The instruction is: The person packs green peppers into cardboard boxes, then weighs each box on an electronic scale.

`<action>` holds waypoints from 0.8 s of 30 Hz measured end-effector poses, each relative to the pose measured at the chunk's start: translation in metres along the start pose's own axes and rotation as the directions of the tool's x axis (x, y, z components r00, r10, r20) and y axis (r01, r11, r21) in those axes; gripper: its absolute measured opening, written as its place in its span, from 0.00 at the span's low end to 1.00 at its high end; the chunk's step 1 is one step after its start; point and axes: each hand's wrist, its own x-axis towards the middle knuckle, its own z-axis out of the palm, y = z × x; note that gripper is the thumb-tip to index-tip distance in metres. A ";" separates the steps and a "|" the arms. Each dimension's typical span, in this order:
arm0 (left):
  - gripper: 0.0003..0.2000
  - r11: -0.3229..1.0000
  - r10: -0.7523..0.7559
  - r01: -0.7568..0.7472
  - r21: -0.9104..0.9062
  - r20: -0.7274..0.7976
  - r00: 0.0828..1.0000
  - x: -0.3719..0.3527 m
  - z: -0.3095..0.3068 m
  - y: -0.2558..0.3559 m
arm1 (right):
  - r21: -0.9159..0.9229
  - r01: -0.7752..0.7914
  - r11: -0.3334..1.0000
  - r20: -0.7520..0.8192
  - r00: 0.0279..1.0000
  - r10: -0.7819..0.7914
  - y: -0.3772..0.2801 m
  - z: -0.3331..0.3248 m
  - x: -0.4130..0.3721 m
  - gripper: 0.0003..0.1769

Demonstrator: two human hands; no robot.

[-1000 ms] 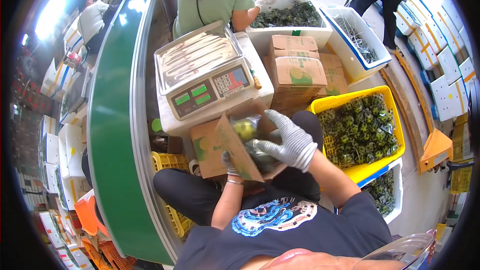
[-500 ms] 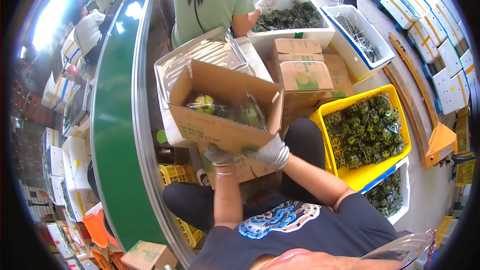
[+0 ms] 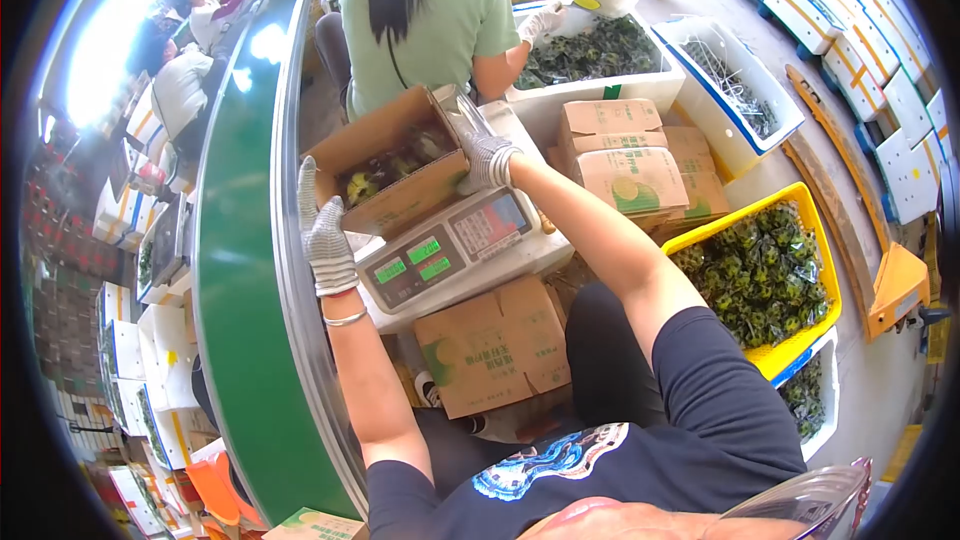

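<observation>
An open-topped cardboard box (image 3: 412,202) stands over the tray of a digital scale (image 3: 440,255) with lit green displays. Dark, bagged produce with some yellow-green (image 3: 365,183) lies inside. My left hand (image 3: 328,238), in a striped grey glove, flanks the box's left front corner, fingers pointing up along its side and thumb in front. On the opposite side, my gloved right hand (image 3: 488,160) presses against the right wall, its fingertips partly hidden. Below the scale, a closed printed carton (image 3: 495,350) rests near my legs.
A green conveyor belt (image 3: 235,320) runs along the left. To the right are stacked flat cartons (image 3: 630,175) and a yellow crate (image 3: 780,355) of bagged produce. Ahead, a person in a green shirt (image 3: 425,30) sits by a white foam bin (image 3: 590,90).
Both hands have carried the box forward and left, from above my lap onto the scale. My hands have shifted from its near bottom edge to its two sides; the scale's displays now show.
</observation>
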 end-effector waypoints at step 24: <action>0.18 0.995 -0.088 0.041 -0.087 -0.653 0.752 -0.111 -0.184 -0.042 | 0.107 -0.989 -0.106 0.152 -0.089 0.984 0.274 0.142 -0.579 0.58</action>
